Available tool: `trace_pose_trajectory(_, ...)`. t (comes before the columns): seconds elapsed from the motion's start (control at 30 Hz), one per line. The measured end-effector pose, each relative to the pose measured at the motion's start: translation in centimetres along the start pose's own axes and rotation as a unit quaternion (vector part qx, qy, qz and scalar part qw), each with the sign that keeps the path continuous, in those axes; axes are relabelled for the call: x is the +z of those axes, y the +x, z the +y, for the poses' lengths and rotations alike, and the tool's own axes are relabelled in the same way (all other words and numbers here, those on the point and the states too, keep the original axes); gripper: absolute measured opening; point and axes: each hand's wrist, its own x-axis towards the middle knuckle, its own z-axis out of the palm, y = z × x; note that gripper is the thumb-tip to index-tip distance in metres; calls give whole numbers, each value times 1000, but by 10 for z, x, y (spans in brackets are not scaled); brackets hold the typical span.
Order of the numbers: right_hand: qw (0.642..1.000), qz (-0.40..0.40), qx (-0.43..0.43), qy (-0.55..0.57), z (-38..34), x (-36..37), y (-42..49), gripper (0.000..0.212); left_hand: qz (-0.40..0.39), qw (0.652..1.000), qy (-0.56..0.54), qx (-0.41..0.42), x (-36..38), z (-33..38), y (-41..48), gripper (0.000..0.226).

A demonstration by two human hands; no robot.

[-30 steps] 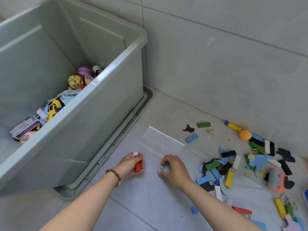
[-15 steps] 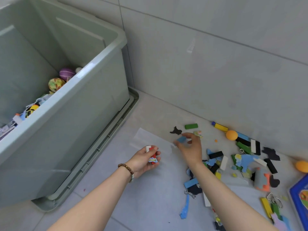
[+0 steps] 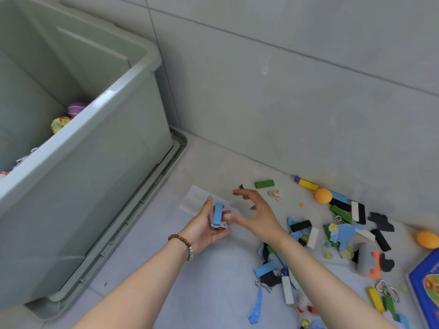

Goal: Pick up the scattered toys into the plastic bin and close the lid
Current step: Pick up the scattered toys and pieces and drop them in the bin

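A large grey-green plastic bin (image 3: 99,162) fills the left, with balls and other toys inside. Its lid (image 3: 142,205) lies flat under it on the floor. My left hand (image 3: 206,226), palm up, holds a small stack of pieces: a blue block (image 3: 218,213) on top of a red block and a small printed piece. My right hand (image 3: 256,214) hovers just right of it, fingers spread and empty. Scattered toys (image 3: 344,229) cover the floor to the right: coloured blocks, foam puzzle pieces and two orange balls.
A tiled wall (image 3: 285,91) runs behind the toys. A clear plastic sheet (image 3: 197,198) lies on the floor under my hands. A blue box (image 3: 425,286) sits at the right edge. Metal ring puzzles (image 3: 387,290) lie among the blocks.
My right hand picked a blue block off the floor and laid it on the pieces in my left hand, then opened. The camera view shifted right.
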Motion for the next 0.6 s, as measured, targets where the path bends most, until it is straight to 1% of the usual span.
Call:
trace_pose_trajectory(0.07, 994, 98, 43, 11, 6, -7, 14, 45, 29, 998, 38, 37, 6, 4, 2, 33)
trace_pose_trajectory(0.1, 988, 131, 76, 6, 9, -9, 22, 42, 46, 996, 59, 52, 7, 7, 4, 27)
trace_pose_trajectory(0.17, 982, 143, 116, -37, 18, -5, 33, 41, 67, 992, 81, 69, 7, 10, 8, 22)
trace_pose_trajectory(0.23, 979, 148, 115, -84, 27, 3, 40, 35, 70, 993, 68, 70, 6, 14, 11, 25)
trace_pose_trajectory(0.33, 972, 175, 112, -110, 29, 12, 41, 26, 63, 996, 22, 59, 7, 18, 15, 33)
trace_pose_trajectory(0.4, 972, 177, 111, -103, 29, 11, 40, 20, 63, 997, 11, 51, 11, 18, 15, 39)
trace_pose_trajectory(0.47, 976, 175, 118, -46, 25, 7, 37, 14, 67, 997, -4, 40, 14, 16, 17, 47)
trace_pose_trajectory(0.53, 977, 160, 122, 73, 18, 3, 30, 15, 58, 998, -20, 26, 16, 15, 20, 58)
trace_pose_trajectory(0.6, 971, 110, 120, 175, 6, 0, 22, 17, 31, 999, -22, 16, 21, 12, 21, 64)
